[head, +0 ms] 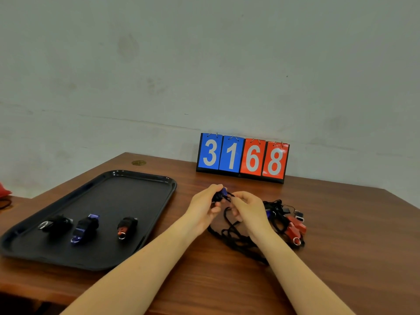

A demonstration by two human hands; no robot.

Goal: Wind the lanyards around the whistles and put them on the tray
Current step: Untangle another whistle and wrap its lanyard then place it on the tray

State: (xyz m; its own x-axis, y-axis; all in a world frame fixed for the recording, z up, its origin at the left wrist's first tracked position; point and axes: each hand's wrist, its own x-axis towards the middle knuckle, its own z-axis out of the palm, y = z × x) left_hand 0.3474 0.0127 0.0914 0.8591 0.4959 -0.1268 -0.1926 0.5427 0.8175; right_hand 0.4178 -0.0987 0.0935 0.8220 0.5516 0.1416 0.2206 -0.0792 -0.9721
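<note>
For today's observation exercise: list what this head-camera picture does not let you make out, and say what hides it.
- Blue whistle: mostly covered by the left hand and right hand; wraps uncountable.
- Pile of unwound whistles: tangled cords and the right wrist block a count.
- Black whistle on the tray: wound lanyard hides its body.
- Red object: cut off by the left edge.
- Round mark on the table: too small to read.

A: Tray status?
B: Black, lying left of frame. Three wrapped whistles sitting along its near part: silver-ringed, blue, red.
A: Rest?
B: Blue whistle sitting mid-frame, lanyard trailing below. Unwound pile lying right of centre, tangled.
</note>
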